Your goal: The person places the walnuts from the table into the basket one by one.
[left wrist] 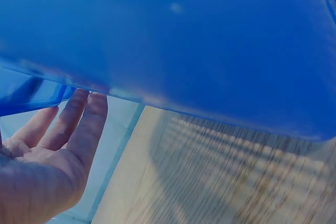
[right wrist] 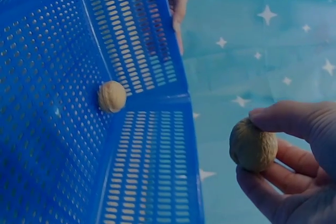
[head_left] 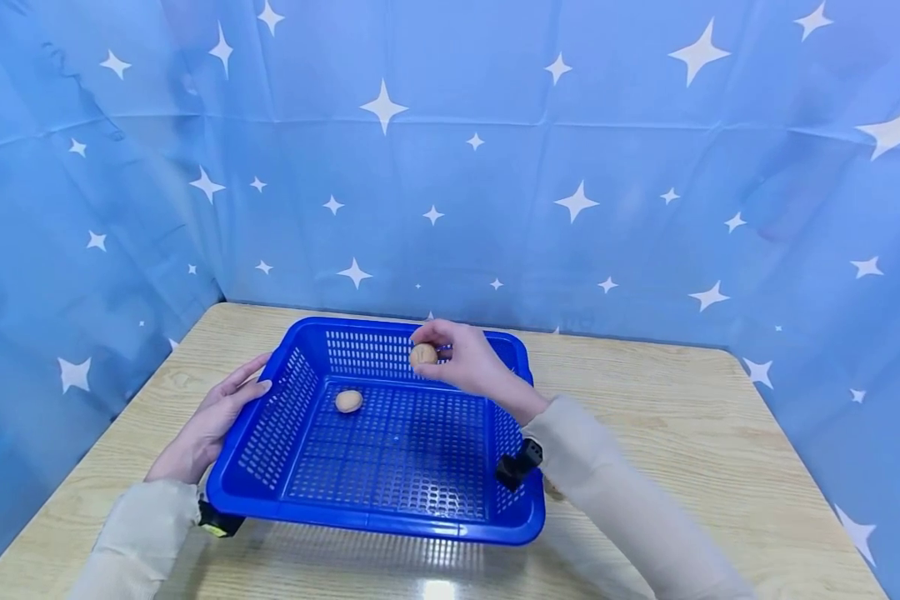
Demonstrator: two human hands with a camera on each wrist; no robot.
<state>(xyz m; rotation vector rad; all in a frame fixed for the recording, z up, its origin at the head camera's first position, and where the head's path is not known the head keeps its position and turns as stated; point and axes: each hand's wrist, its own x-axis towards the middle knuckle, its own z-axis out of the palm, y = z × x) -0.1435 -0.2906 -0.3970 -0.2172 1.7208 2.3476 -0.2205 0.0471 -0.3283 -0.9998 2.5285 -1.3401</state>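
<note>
Pale sleeves [head_left: 615, 492] lie nearest; the left hand [head_left: 213, 421] holds a blue basket [head_left: 375, 520], the right hand [head_left: 471, 357] pinches one walnut [head_left: 422, 356] over it, another walnut [head_left: 348, 401] inside.

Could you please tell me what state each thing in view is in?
Basket: open side up, held at its left side.
Loose walnut: lying inside, near the far left corner.
Held walnut: pinched, clear of the bottom.
Left hand: gripping the rim.
Right hand: holding a walnut.
Curtain: hanging, creased.
</note>
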